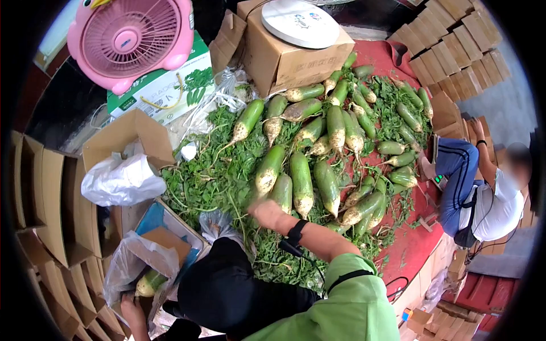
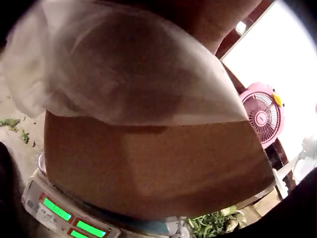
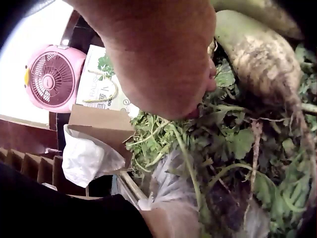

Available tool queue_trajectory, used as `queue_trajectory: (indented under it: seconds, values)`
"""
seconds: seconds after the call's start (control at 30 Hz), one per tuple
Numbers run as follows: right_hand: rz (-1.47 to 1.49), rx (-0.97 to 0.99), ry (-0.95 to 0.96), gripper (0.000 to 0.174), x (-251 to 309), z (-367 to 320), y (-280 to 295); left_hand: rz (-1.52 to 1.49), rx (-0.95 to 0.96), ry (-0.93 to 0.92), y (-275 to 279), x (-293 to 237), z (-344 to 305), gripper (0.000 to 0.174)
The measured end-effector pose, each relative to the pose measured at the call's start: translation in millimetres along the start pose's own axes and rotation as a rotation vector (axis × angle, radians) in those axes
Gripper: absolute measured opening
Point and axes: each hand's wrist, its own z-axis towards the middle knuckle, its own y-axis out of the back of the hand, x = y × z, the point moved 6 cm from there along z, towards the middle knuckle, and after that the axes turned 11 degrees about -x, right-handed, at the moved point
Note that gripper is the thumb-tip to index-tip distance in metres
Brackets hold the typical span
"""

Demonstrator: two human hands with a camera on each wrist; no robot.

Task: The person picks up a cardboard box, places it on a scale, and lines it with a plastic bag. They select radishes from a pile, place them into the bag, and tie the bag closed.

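Note:
My right hand (image 1: 268,216), blurred, is low over the leaves, right at the lower ends of two green radishes (image 1: 271,167). In the right wrist view its palm side hides most of the fingers, and a soil-streaked radish (image 3: 265,62) lies beside them. My left hand (image 1: 133,314) is at the near edge of a carton (image 1: 196,244) lined with a clear plastic bag (image 1: 128,258). A radish (image 1: 149,283) lies inside, close to that hand's fingertips. The left wrist view shows the carton wall (image 2: 148,168) and bag liner (image 2: 148,94); how those fingers lie is hidden.
A scale with green displays (image 2: 57,208) sits under the carton. Many radishes lie on leaves over a red mat (image 1: 406,250). Another bag-lined carton (image 1: 139,128), a pink fan (image 1: 126,40) and stacked cartons (image 1: 51,210) stand leftward. A person (image 1: 495,199) sits at right.

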Motion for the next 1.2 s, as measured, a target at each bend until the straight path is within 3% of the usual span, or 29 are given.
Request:
queue_trajectory:
  seconds: [0.03,0.07,0.2,0.3,0.5,0.57,0.63,0.67,0.73,0.77,0.8,0.83,0.9,0.97,1.07,1.2]
  values:
    - [-0.003,0.026,-0.013,0.015,2.0,-1.7,6.1,-0.002,0.007,-0.01,-0.5,-2.4,2.0,0.021]
    - [-0.035,0.172,-0.044,0.021,1.6,-4.5,3.0,0.009,0.008,-0.003,-3.0,-0.5,1.5,0.021]
    - [-0.043,0.172,-0.036,0.019,0.4,-19.1,-12.6,0.029,0.079,0.034,-4.6,-8.2,6.6,0.02]
    - [0.034,0.043,0.117,0.015,17.8,-30.2,-20.8,-0.039,0.037,0.007,-10.9,-4.5,5.6,0.02]
    - [-0.027,0.331,0.218,0.011,41.7,-54.3,-49.5,-0.038,0.039,0.016,-11.2,-6.9,6.9,0.016]
    - [0.012,0.307,0.213,0.011,41.2,-52.6,-37.3,-0.061,0.017,-0.018,-16.6,-2.2,6.4,0.015]
    - [0.148,0.319,0.086,0.014,34.5,-44.6,-24.3,-0.081,-0.005,-0.053,-16.6,1.0,1.9,0.015]
    - [0.189,0.23,-0.011,0.016,30.4,-38.1,-2.6,-0.07,0.03,-0.037,-19.5,2.3,1.1,0.016]
    - [0.255,-0.134,-0.084,0.017,-16.1,-25.9,-1.1,-0.064,0.068,-0.021,-24.4,2.8,1.2,0.017]
    - [0.127,-0.087,-0.426,0.015,-35.6,-21.4,42.5,-0.102,0.073,-0.024,-24.3,2.5,0.4,0.02]
    - [0.004,-0.134,-0.591,0.015,-77.4,-19.4,43.9,-0.139,0.076,-0.027,-23.4,1.7,0.0,0.022]
    - [0.101,-0.372,-0.61,0.017,-101.9,-23.4,71.2,-0.141,0.076,-0.028,-20.6,-2.0,0.4,0.022]
    - [-0.061,-0.366,-0.869,0.019,-163.2,-31.8,84.4,-0.168,0.062,-0.024,-13.1,-12.8,2.6,0.024]
    - [-0.173,-0.231,-0.968,0.023,-202.2,-33.8,86.0,-0.166,0.08,-0.022,-11.1,-14.0,3.0,0.024]
    - [-0.287,0.074,-0.9,0.035,-225.4,-25.2,72.8,-0.156,0.107,-0.014,-12.3,-16.3,3.4,0.023]
    - [-0.356,0.265,-0.786,0.042,-237.3,-8.6,57.3,-0.156,0.077,-0.018,-9.2,-25.9,4.6,0.024]
